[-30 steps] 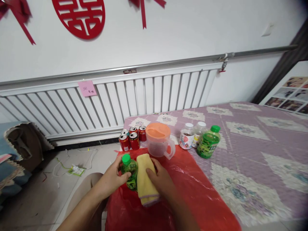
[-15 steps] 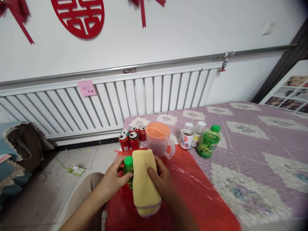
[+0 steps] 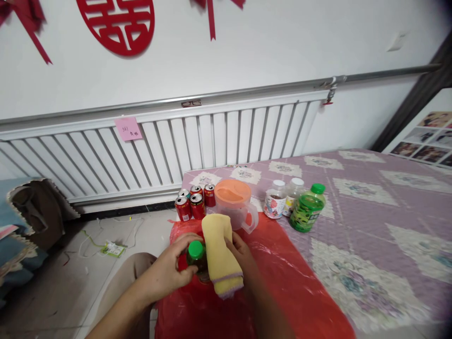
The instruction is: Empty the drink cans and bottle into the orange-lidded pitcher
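Red plastic sheet (image 3: 282, 273) below; our left hand (image 3: 171, 273) grips green-capped bottle (image 3: 196, 256), right hand (image 3: 243, 256) clasps folded yellow cloth (image 3: 221, 252) beside it.

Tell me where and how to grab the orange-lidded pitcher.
I'd grip the pitcher by its loop handle, coming from the right: the handle juts out right and toward the wearer, the pitcher stands upright, and red cans crowd its left side.
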`<state>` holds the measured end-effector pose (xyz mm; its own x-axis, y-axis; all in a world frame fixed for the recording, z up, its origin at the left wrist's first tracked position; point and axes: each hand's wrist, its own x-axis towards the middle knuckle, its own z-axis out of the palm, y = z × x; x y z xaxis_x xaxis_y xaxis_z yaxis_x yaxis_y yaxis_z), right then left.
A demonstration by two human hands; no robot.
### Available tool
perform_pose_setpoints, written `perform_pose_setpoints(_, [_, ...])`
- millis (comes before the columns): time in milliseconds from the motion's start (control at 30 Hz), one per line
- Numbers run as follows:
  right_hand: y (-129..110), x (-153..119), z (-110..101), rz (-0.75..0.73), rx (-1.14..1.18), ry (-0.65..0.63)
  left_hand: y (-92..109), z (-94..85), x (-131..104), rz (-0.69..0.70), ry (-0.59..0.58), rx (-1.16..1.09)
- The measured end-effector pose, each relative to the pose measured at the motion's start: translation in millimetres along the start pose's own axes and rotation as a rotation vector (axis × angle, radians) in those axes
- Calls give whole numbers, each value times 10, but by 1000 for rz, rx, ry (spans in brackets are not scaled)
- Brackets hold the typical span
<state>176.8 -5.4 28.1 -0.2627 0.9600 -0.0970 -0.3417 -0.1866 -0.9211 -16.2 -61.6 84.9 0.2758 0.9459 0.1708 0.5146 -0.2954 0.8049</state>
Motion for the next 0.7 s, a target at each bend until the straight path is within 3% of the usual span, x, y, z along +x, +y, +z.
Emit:
perform_pose_setpoints(200, [66,64,-180,-68,-450,-21,-198,10,3,-47,57,-104])
perform_pose_setpoints(433, [31,13,-200,-29,-1015,-34,-191,40,25,-105,108,-161])
perform_pose_setpoints(533, [17,-1,-181,-39,-1044,-42,-203,50,30,-69,96,-154])
perform_pose_setpoints(700, [-32,-17,-146,-116,-828,-1,-244,90,17,-46,89,-151])
